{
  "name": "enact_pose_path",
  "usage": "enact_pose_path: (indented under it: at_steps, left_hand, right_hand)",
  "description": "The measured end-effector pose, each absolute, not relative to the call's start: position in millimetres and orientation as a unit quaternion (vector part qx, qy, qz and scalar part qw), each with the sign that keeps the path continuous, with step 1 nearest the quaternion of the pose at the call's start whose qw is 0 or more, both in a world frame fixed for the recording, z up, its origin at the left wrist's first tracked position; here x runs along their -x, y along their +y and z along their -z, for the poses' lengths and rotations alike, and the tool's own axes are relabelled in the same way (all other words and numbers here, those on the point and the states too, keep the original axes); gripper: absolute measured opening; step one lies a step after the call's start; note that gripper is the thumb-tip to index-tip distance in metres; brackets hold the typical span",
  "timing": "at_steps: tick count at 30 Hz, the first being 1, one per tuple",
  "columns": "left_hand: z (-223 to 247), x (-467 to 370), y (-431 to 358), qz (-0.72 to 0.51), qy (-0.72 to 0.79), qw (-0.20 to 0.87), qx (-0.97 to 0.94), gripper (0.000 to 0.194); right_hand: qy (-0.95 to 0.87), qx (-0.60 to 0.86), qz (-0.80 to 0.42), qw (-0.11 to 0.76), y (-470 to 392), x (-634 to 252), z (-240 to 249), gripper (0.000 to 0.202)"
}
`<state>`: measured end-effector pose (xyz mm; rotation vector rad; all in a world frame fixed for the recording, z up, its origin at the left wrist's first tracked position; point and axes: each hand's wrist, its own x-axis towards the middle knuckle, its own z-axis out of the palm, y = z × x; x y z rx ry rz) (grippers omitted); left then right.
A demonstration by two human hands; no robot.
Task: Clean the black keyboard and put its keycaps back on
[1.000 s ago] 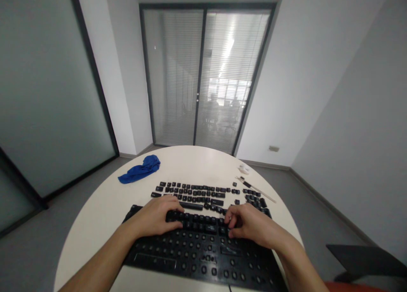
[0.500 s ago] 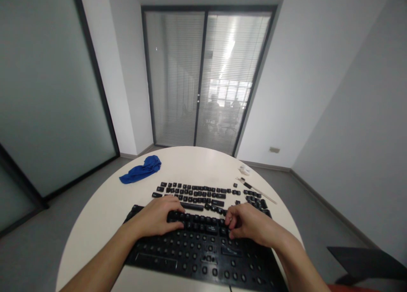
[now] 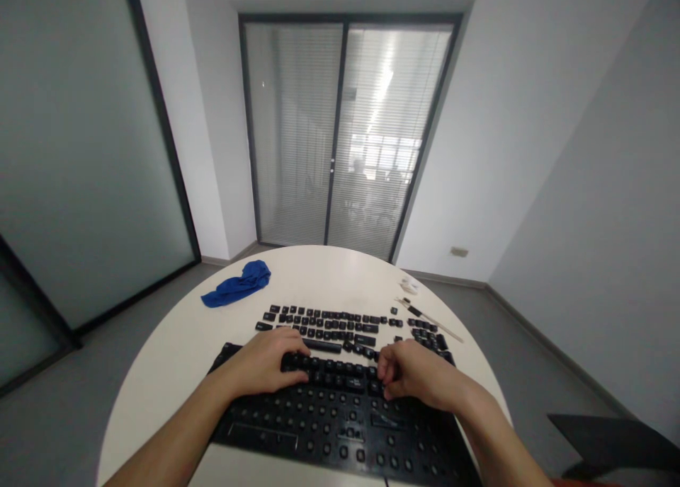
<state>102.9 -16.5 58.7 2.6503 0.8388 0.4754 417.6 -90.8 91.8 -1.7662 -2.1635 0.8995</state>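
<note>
A black keyboard (image 3: 340, 420) lies on the table in front of me. Keycaps cover its far rows, while bare switch stems show across the nearer rows. My left hand (image 3: 268, 359) rests at its far left, thumb on the keys and fingers at the back edge, steadying it. Right of centre, my right hand (image 3: 406, 374) has thumb and fingers curled in a pinch over the keys; a dark keycap (image 3: 381, 387) shows at the fingertips, partly hidden. Beyond the keyboard, loose keycaps (image 3: 324, 324) lie in rows, including a long space bar (image 3: 323, 346).
The round cream table (image 3: 319, 274) bears a crumpled blue cloth (image 3: 239, 285) at the far left. At the far right lie a thin brush-like stick (image 3: 438, 324) and a small white object (image 3: 409, 284). A dark chair (image 3: 610, 437) stands at right.
The view has tilted up very slightly. Both hands keep nearly the same places on the keyboard.
</note>
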Motion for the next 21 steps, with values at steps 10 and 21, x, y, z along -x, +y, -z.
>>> enact_pose_path:
  at_steps: [10, 21]
  left_hand:
    - [-57.8, -102.2, -14.9, -0.173, 0.288, 0.166, -0.927, 0.025]
    - [-53.8, -101.1, -12.1, -0.181, 0.285, 0.172, -0.925, 0.027]
  right_hand:
    - [-0.744, 0.585, -0.320, 0.048, -82.2, -413.3, -105.8, 0.020]
    - [-0.705, 0.681, -0.110, 0.165, -10.6, -475.6, -104.1, 0.024]
